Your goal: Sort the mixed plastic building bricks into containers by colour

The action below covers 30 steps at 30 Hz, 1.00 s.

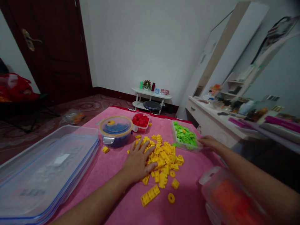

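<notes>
My left hand [139, 162] lies with fingers spread on a heap of yellow toy building bricks [164, 156]. Several loose yellow pieces are scattered round it, among them a long flat brick [150, 195] and a small ring [171, 197]. At the right, my right hand [209, 142] is closed at the near right corner of a clear plastic container [191, 147], which holds bright green bricks [185, 133]. A few of its fingers are hidden behind the corner. One small yellow piece lies among the green ones.
A round lidded bowl [116, 142] with blue contents and a tub of red bricks [140, 120] stand at the back of the pink cloth [117, 175]. Large clear lidded boxes [47, 168] fill the left. A container with orange-red contents [232, 200] sits beneath my right forearm.
</notes>
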{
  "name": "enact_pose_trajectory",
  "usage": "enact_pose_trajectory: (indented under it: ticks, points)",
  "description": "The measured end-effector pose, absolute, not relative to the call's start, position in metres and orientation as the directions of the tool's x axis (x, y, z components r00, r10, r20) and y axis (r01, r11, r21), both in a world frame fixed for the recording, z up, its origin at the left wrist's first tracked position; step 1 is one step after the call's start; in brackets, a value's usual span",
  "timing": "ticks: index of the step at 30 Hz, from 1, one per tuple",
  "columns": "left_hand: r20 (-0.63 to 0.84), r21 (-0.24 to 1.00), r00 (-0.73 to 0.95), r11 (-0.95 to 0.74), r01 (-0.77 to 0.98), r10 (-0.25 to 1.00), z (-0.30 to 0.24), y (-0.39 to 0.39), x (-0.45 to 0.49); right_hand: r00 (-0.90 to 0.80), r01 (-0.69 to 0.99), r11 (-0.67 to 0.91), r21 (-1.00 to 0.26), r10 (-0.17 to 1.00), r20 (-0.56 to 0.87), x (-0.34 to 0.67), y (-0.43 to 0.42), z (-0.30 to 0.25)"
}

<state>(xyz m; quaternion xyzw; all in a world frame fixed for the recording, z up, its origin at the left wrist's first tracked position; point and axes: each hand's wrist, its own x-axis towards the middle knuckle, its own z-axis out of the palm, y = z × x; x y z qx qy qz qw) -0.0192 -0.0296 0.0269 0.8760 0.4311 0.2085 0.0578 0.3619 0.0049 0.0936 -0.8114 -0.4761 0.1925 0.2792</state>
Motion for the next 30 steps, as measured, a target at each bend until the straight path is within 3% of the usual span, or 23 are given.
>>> enact_pose_trajectory:
  ticks: [6, 12, 16, 22, 25, 30]
  points:
    - [0.308, 0.336, 0.530, -0.612, 0.716, 0.790, 0.028, -0.028, -0.018, 0.455, 0.457, -0.629, -0.629, 0.773, -0.442, 0.371, 0.012, 0.072]
    - [0.319, 0.350, 0.525, -0.613, 0.709, 0.789, 0.029, -0.028, -0.020, 0.402, 0.440, -0.661, -0.608, 0.750, -0.525, 0.368, 0.007, 0.076]
    - [0.323, 0.347, 0.533, -0.621, 0.703, 0.782, 0.030, -0.028, -0.021, 0.425, 0.503, -0.595, -0.627, 0.802, -0.421, 0.358, -0.003, 0.092]
    - [0.351, 0.394, 0.523, -0.629, 0.669, 0.776, 0.029, -0.028, -0.024, 0.457, 0.632, -0.410, -0.657, 0.882, -0.111, 0.346, -0.025, 0.119]
    - [0.403, 0.477, 0.438, -0.593, 0.648, 0.803, 0.024, -0.025, -0.026, 0.336, 0.739, -0.247, -0.626, 0.942, 0.025, 0.334, -0.037, 0.132]
    - [0.469, 0.612, 0.302, -0.552, 0.566, 0.830, 0.020, -0.021, -0.029, 0.110, 0.906, -0.017, -0.422, 0.974, 0.197, 0.299, -0.050, 0.153]
